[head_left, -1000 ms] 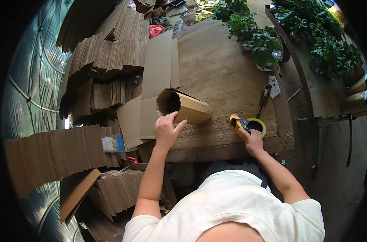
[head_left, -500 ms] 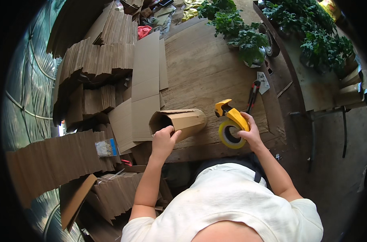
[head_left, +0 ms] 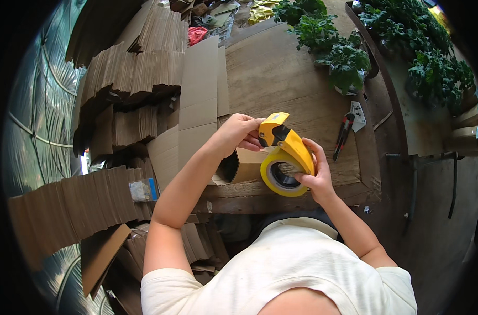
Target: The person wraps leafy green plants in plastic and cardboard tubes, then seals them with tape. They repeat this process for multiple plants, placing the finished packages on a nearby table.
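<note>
A yellow tape dispenser (head_left: 296, 149) with a roll of clear tape (head_left: 269, 181) is in my right hand (head_left: 317, 176), whose fingers wrap around its handle. My left hand (head_left: 238, 135) reaches across to the dispenser's front end, thumb and fingertips pinched together at its edge. Whether a tape end is between those fingertips is too small to see. Below and behind both hands lies a rolled cardboard tube (head_left: 244, 165) on the wooden table (head_left: 281, 79), its dark open end facing left. The dispenser and left hand hide part of the tube.
Flat cardboard sheets (head_left: 199, 89) lie along the table's left side. Stacks of folded cardboard (head_left: 76, 210) crowd the left. A red-and-black utility knife (head_left: 344, 136) rests at the right beside a white label (head_left: 357, 116). Leafy potted plants (head_left: 344, 60) stand at the far right.
My left hand has left the cardboard tube's opening and risen to the dispenser's front end. The dispenser in my right hand has shifted left, over the tube.
</note>
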A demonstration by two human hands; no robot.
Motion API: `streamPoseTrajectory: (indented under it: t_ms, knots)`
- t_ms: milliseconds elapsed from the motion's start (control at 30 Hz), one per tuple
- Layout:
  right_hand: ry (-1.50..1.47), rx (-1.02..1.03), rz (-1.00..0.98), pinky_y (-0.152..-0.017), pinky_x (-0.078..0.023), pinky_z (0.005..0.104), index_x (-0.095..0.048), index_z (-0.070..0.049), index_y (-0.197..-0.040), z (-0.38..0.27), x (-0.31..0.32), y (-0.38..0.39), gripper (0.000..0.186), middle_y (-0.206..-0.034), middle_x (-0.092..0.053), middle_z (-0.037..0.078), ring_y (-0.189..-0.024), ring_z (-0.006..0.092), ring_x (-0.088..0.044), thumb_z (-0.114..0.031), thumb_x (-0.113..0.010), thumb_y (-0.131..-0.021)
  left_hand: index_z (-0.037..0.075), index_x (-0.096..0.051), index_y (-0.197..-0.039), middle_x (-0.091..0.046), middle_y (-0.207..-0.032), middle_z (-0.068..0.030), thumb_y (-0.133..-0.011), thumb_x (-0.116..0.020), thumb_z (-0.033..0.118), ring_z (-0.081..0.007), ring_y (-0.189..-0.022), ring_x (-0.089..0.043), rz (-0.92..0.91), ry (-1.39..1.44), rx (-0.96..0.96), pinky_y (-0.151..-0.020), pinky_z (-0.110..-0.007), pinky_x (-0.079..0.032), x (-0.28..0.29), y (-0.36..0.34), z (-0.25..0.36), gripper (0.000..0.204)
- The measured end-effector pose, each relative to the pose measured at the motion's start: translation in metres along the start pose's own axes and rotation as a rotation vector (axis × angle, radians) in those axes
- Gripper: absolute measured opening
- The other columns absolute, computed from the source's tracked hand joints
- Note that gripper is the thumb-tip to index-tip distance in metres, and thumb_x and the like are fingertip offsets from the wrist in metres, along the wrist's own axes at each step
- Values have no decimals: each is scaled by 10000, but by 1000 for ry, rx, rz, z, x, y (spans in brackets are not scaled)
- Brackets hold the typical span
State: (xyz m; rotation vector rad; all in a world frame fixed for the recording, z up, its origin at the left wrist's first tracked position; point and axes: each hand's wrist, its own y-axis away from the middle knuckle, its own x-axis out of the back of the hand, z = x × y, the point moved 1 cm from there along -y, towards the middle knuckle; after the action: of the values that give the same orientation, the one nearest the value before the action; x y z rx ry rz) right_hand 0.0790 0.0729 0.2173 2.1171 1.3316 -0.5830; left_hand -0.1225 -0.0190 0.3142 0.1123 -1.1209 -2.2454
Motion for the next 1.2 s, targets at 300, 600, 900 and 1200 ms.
streamPoseTrajectory:
  t_ms: [300,600,900,1200]
  knots:
    - [106,-36,56,-1055,-314,333,-303,-95,-1367,1,-18,-21,905,-1244,-439,109,-1200,225,-428,-54,-698,-554,-29,-617,-893,-639,-740,-74,-895,-566,160,-119,-600,-634,-11,-147,112,-542,-225,-545,25,-46,11,196]
    - [124,-217,96,-1038,-319,306,-371,-62,-1336,11,-11,0,833,-1220,-444,104,-1160,225,-441,-84,-594,-534,-11,-638,-776,-597,-647,-30,-830,-631,183,-77,-512,-557,80,-395,173,-478,-203,-490,85,-85,-8,202]
    - [137,-399,-21,-997,-351,282,-395,-59,-1315,33,-2,-19,797,-1194,-460,101,-1132,213,-444,-66,-592,-543,-2,-643,-631,-578,-573,-37,-688,-785,202,-98,-471,-541,-76,-745,419,-443,-220,-475,109,-108,-55,254]
    - [548,-450,-173,-941,-396,301,-399,-80,-1314,21,1,-28,748,-1160,-506,135,-1074,249,-497,-82,-577,-587,11,-672,-677,-647,-626,-55,-713,-767,267,-116,-503,-590,-292,-1133,491,-498,-249,-516,98,-102,-66,276]
